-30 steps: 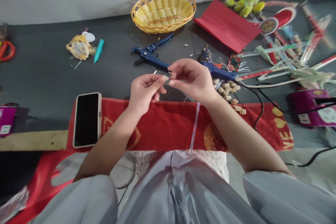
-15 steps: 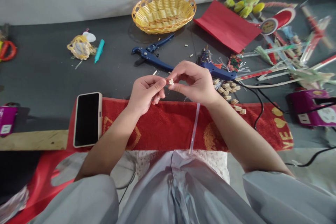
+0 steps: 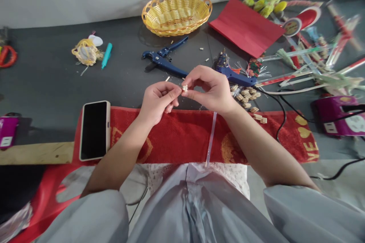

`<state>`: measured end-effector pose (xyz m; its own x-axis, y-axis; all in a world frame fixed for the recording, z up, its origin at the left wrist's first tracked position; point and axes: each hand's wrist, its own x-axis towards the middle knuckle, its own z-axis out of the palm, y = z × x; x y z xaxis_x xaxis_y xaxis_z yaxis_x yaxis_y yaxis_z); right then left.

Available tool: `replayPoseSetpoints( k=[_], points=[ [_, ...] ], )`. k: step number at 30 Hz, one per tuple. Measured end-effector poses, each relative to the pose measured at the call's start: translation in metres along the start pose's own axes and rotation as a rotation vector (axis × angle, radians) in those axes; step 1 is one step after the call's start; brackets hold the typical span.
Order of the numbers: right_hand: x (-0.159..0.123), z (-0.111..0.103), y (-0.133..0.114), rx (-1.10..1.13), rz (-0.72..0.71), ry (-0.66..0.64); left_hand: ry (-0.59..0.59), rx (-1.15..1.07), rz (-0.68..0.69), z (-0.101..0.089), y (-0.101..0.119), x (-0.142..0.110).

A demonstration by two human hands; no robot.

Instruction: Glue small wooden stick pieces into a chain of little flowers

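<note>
Over the near edge of the dark table, my two hands meet fingertip to fingertip at a small bundle of short cream sticks [image 3: 185, 88], its cut ends facing me. My right hand [image 3: 211, 88] pinches it between thumb and forefinger. My left hand [image 3: 159, 100] is closed, with thumb and forefinger pressed together against the bundle's left side; its other fingers curl under. Just beyond lies a blue hand cutter [image 3: 165, 62] with its handles spread. A blue glue gun [image 3: 236, 77] rests behind my right hand, and several similar stick bundles [image 3: 246, 96] lie beside that wrist.
A red towel [image 3: 176, 136] runs along the table edge, bearing a phone [image 3: 95, 131] and a clear glue stick [image 3: 211, 138]. Farther back are a yellow wicker basket [image 3: 176, 13], red paper [image 3: 246, 26] and a ribbon spool [image 3: 302, 21]. Black cables [image 3: 282, 110] trail at right.
Both hands stay at the bundle, with barely any shift of the fingers. The whole view has moved very slightly.
</note>
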<state>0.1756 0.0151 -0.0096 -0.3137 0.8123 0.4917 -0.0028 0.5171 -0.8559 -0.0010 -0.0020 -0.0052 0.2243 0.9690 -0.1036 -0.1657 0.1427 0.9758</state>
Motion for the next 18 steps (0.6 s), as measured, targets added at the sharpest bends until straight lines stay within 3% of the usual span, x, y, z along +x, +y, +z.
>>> replayPoseSetpoints(
  k=[7, 13, 18],
  points=[
    [0.0002, 0.0014, 0.002, -0.095, 0.038, 0.015, 0.153, 0.057, 0.04, -0.0004, 0.0019, 0.0031],
    [-0.0014, 0.0041, 0.0, -0.323, -0.021, -0.023, 0.127, 0.227, -0.013, 0.0015, 0.0032, -0.0003],
    [-0.0026, 0.0057, -0.0022, -0.394, -0.009, -0.029, 0.076, 0.156, -0.061, 0.0007, 0.0027, 0.0008]
  ],
)
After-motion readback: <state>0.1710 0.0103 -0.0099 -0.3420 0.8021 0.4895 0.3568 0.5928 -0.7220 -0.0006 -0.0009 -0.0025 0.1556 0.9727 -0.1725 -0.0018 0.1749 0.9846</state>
